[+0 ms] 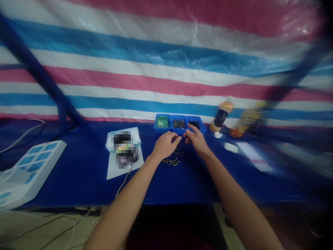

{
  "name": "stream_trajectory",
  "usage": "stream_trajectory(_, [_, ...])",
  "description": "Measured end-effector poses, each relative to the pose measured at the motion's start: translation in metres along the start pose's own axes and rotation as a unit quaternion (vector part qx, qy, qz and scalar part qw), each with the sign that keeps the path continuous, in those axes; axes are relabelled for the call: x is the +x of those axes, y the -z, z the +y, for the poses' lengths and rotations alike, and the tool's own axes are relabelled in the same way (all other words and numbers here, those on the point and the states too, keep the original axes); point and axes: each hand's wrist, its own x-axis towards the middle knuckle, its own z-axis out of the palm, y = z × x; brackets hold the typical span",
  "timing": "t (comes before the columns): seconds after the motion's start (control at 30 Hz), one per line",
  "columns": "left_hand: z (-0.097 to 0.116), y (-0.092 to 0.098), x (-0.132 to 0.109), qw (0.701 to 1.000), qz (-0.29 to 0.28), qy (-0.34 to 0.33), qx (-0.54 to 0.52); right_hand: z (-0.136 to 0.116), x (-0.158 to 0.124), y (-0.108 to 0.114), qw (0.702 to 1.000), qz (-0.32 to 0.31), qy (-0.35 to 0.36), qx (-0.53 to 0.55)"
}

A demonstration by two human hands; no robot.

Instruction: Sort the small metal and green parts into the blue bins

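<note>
Three blue plastic bins stand in a row at the back of the blue table [85, 184]. The left bin [162, 122] holds green packets, the middle bin [178, 125] small metal parts, and the right bin [195, 125] black parts. My left hand [165, 146] is curled just in front of the left and middle bins. My right hand [196, 139] is close beside it, with its fingertips pinched near the right bin. Whether either hand holds a tiny part is hidden. Several small brass screws [171, 161] lie loose on the table below my hands.
A white power strip [33, 170] sits at the left edge, and a cable runs from a pixelated object on white paper [125, 170]. Two bottles [221, 116] [246, 119] stand at the right, near a white block [231, 147]. A striped tarpaulin hangs behind.
</note>
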Motion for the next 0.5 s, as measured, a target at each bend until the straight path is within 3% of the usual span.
stream_trajectory(0.1, [-0.001, -0.001, 0.001, 1.000, 0.011, -0.002, 0.001, -0.006, -0.002, 0.011, 0.997, -0.008, 0.025, -0.077])
stream_trajectory(0.2, [-0.003, -0.003, 0.001, 1.000, 0.013, 0.009, 0.004, -0.009, -0.008, 0.023, 0.973, -0.127, 0.021, -0.191])
stream_trajectory(0.3, [-0.006, -0.004, 0.001, 1.000, 0.008, 0.022, 0.007, -0.010, -0.014, 0.028, 0.925, -0.242, -0.004, -0.292])
stream_trajectory(0.5, [-0.007, -0.003, 0.001, 1.000, -0.003, 0.025, 0.011, -0.013, -0.018, 0.022, 0.878, -0.295, 0.000, -0.378])
